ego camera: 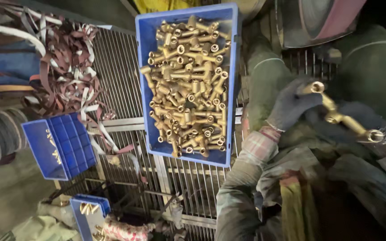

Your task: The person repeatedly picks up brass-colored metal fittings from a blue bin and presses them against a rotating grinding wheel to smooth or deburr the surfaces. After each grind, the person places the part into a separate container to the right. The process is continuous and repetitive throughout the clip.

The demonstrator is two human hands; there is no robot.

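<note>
While the view looks straight down, entries run largest to smallest.
Surface: metal wire grate, bars running across the frame, open gaps between them.
Large blue bin: on the grate, heaped with brass fittings; its right edge lies near the gloved hand.
Strap pile: dark red and white, at the grate's left edge.
Small blue bin: nearly empty, well left of the large one.
Left hand: dark glove, plaid cuff, raised right of the large bin.
Grip: closed around a brass fitting.
Right hand: out of view.
</note>
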